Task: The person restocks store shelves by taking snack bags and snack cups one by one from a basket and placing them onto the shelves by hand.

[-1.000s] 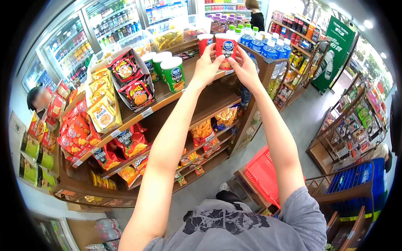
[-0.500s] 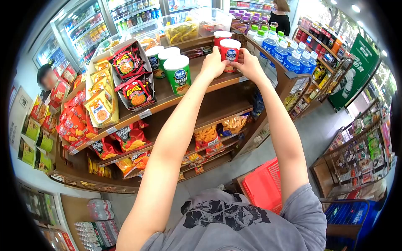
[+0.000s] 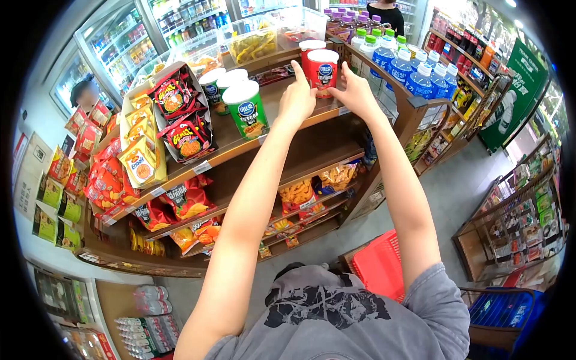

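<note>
A red chip canister (image 3: 323, 73) with a white lid stands upright on the top shelf, between my two hands. My left hand (image 3: 298, 99) is at its left side, index finger stretched up and thumb near the canister's base. At its right side is my right hand (image 3: 355, 91), fingers apart and thumb close to the lower edge. Whether either thumb still touches it I cannot tell. Just behind stands a second red canister (image 3: 306, 49), partly hidden. Left of my hands are green canisters (image 3: 246, 110) with white lids.
Boxes of snack packets (image 3: 180, 114) fill the shelf's left part, with clear plastic bins (image 3: 252, 45) behind. Blue-labelled bottles (image 3: 401, 67) line the right side. A red basket (image 3: 379, 264) is below, near my body. Two people are beyond the shelves.
My hands have loosened from around the red canister and spread apart, the left index finger now straight. The canister stands upright on the shelf. The camera view has shifted slightly.
</note>
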A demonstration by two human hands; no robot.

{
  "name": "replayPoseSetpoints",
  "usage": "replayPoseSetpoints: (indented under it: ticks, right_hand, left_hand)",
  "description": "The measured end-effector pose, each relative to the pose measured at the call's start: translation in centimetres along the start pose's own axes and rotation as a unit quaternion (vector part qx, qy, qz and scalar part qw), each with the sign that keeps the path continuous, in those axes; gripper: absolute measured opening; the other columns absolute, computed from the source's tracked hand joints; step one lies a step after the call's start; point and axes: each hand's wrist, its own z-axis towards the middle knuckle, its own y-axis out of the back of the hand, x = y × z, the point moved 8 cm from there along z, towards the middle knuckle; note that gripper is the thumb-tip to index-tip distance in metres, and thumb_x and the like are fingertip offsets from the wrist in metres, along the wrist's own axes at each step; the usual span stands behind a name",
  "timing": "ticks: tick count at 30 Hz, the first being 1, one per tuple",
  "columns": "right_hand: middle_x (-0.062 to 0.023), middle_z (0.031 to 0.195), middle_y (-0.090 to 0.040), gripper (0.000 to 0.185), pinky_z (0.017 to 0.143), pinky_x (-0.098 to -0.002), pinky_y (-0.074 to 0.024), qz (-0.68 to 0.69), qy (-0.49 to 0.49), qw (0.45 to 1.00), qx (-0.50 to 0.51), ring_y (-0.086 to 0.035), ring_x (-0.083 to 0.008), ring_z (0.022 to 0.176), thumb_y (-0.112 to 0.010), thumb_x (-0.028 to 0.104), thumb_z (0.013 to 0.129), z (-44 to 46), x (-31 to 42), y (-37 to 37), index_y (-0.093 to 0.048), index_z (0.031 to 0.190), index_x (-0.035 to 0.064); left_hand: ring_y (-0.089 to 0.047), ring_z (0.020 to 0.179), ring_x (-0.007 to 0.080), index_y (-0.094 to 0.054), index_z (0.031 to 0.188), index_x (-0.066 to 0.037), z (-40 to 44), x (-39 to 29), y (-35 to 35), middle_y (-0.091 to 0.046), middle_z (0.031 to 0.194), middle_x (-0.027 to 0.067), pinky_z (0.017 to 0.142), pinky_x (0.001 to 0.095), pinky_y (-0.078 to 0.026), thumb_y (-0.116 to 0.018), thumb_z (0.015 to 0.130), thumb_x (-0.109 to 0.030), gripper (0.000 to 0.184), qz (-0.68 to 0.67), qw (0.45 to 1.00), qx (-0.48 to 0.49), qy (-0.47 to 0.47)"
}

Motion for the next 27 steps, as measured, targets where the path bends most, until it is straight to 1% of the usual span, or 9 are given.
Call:
replayPoseSetpoints:
  ticks: [1,4,6,8,9,12,13,19,27]
  right_hand:
    - [-0.0262,0.123,-0.061,0.078,0.094,-0.0345,-0.0518,-0.015,0.013,1.000,-0.024,-0.064,-0.0282,0.113,-0.075,0.016,0.081,-0.4,0.6,0.6,-0.034,0.142,-0.0107]
    - [-0.0263,0.126,-0.059,0.072,0.095,-0.0338,-0.0512,-0.013,-0.005,0.999,-0.049,-0.062,-0.0286,0.116,-0.073,0.014,0.084,-2.3,1.7,1.3,-0.036,0.142,-0.0094]
    - [-0.0269,0.122,-0.061,0.062,0.092,-0.0334,-0.0526,0.131,-0.002,0.982,-0.134,-0.066,-0.0300,0.109,-0.071,0.014,0.085,-3.8,0.9,1.8,-0.045,0.136,-0.0088]
    - [-0.0236,0.126,-0.061,0.051,0.095,-0.0321,-0.0512,0.191,-0.047,0.968,-0.154,-0.063,-0.0242,0.114,-0.064,0.010,0.091,-5.9,1.5,2.4,-0.047,0.135,-0.0074]
    - [-0.0214,0.127,-0.061,0.048,0.097,-0.0316,-0.0499,0.204,-0.061,0.964,-0.160,-0.062,-0.0231,0.114,-0.061,0.009,0.094,-6.9,1.7,2.5,-0.047,0.137,-0.0060]
    - [-0.0191,0.127,-0.060,0.043,0.098,-0.0310,-0.0493,0.279,-0.112,0.937,-0.180,-0.062,-0.0223,0.113,-0.056,0.009,0.097,-10.7,1.6,2.3,-0.047,0.137,-0.0043]
    - [-0.0189,0.127,-0.060,0.040,0.097,-0.0309,-0.0501,0.347,-0.135,0.909,-0.189,-0.062,-0.0225,0.112,-0.054,0.009,0.099,-12.1,1.7,2.0,-0.048,0.136,-0.0040]
    - [-0.0168,0.120,-0.062,0.034,0.091,-0.0316,-0.0532,0.369,-0.217,0.877,-0.216,-0.064,-0.0212,0.105,-0.051,0.011,0.100,-22.3,2.9,1.0,-0.051,0.132,-0.0028]
    - [-0.0122,0.115,-0.065,0.031,0.088,-0.0304,-0.0525,0.316,-0.377,0.816,-0.303,-0.064,-0.0180,0.101,-0.048,0.014,0.101,-41.4,3.1,0.3,-0.056,0.129,0.0014]
  left_hand:
    - [-0.060,0.109,0.0435,-0.008,0.152,0.003,-0.8,-0.5,0.8,-0.065,0.113,0.0265,0.095,0.0460,-0.047,-0.060,0.091,-0.022,0.084,-0.008,0.999,-0.026,-0.037]
    - [-0.057,0.116,0.0420,-0.010,0.152,0.001,-3.3,-1.5,2.4,-0.059,0.123,0.0279,0.097,0.0444,-0.047,-0.060,0.091,-0.022,0.082,-0.050,0.988,-0.092,-0.111]
    - [-0.058,0.119,0.0356,-0.011,0.153,-0.002,-4.5,-1.5,2.0,-0.055,0.130,0.0267,0.098,0.0401,-0.048,-0.060,0.093,-0.020,0.080,-0.110,0.981,-0.086,-0.132]
    - [-0.060,0.118,0.0270,-0.011,0.153,-0.002,-6.0,-1.6,1.8,-0.058,0.130,0.0220,0.099,0.0355,-0.047,-0.060,0.095,-0.016,0.077,-0.339,0.921,-0.087,-0.168]
    - [-0.061,0.114,0.0225,-0.015,0.153,-0.003,-7.1,-1.8,1.7,-0.060,0.127,0.0197,0.099,0.0336,-0.047,-0.057,0.097,-0.012,0.071,-0.372,0.905,-0.090,-0.183]
    - [-0.062,0.111,0.0227,-0.018,0.151,-0.003,-9.8,-0.6,-1.0,-0.060,0.124,0.0194,0.099,0.0344,-0.047,-0.056,0.098,-0.012,0.066,-0.511,0.845,-0.003,-0.156]
    - [-0.064,0.104,0.0195,-0.023,0.151,-0.007,-10.7,0.3,-2.0,-0.063,0.120,0.0179,0.094,0.0318,-0.049,-0.056,0.097,-0.010,0.063,-0.516,0.844,0.017,-0.144]
    - [-0.062,0.098,0.0157,-0.043,0.138,-0.001,-17.5,6.7,-10.1,-0.066,0.111,0.0143,0.092,0.0294,-0.048,-0.055,0.100,-0.014,0.042,-0.509,0.847,0.141,-0.060]
    - [-0.061,0.099,0.0156,-0.051,0.130,-0.001,-28.3,7.5,-17.2,-0.064,0.113,0.0126,0.091,0.0290,-0.048,-0.053,0.100,-0.014,0.033,-0.532,0.792,0.298,-0.016]
